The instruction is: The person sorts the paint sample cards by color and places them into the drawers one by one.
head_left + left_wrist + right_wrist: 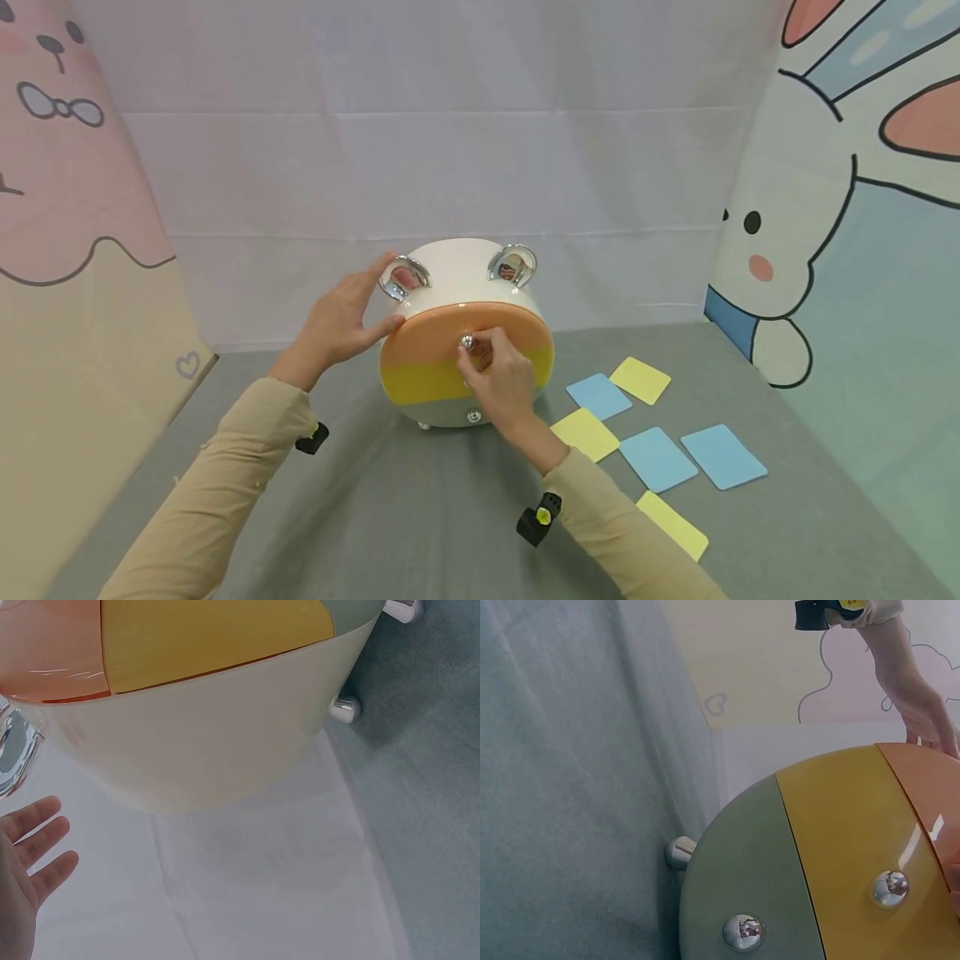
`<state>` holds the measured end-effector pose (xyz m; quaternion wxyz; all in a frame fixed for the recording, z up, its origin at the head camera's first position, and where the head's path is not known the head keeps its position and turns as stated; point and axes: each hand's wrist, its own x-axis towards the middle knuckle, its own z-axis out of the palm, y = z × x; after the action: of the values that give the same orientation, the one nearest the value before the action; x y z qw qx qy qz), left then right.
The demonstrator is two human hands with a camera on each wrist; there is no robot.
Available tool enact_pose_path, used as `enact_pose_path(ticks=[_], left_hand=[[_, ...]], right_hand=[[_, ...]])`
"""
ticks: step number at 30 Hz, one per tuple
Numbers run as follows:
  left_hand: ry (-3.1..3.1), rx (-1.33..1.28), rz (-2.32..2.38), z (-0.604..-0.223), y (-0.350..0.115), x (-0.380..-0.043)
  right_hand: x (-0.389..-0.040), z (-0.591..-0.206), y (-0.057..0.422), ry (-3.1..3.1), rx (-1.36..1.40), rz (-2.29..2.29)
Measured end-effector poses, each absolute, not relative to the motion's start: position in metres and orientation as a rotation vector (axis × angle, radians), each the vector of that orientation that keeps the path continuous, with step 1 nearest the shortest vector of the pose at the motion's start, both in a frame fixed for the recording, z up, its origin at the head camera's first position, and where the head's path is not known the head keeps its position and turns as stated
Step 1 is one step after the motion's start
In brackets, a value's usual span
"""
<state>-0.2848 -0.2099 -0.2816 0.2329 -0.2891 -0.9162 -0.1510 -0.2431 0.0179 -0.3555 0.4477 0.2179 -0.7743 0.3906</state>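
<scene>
A rounded storage box (459,271) with a white body and two silver ear-shaped loops (513,266) stands on the table. Its front is banded orange, yellow and grey-green, with a round silver knob on each band. Thumb and fingers of my right hand (501,379) pinch the top knob (467,342) on the orange panel (427,333). My left hand (337,321) is spread at the box's left side, fingertips by the left ear and thumb at the panel's edge. In the right wrist view the yellow panel's knob (890,889) and the lower knob (744,932) show.
Blue cards (658,460) and yellow cards (641,381) lie scattered on the grey tablecloth (360,517) to the right. A white cloth wall (450,167) rises behind the box, with cartoon-printed panels at both sides. Short silver feet (679,853) hold up the box.
</scene>
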Motion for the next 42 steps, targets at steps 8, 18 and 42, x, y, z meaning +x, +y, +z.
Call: enact_pose_path(ticks=[8, 18, 42], left_hand=[[-2.537, -0.785, -0.43, -0.282, -0.209, -0.284], [-2.525, -0.794, -0.426, -0.282, -0.208, -0.283], [-2.505, -0.787, -0.425, -0.284, -0.207, -0.284]], right_hand=[[-0.246, -0.356, 0.018, -1.906, 0.536, 0.981], [-0.243, -0.358, 0.019, -1.946, 0.525, 1.041], [-0.233, -0.415, 0.017, -2.083, 0.414, 1.093]])
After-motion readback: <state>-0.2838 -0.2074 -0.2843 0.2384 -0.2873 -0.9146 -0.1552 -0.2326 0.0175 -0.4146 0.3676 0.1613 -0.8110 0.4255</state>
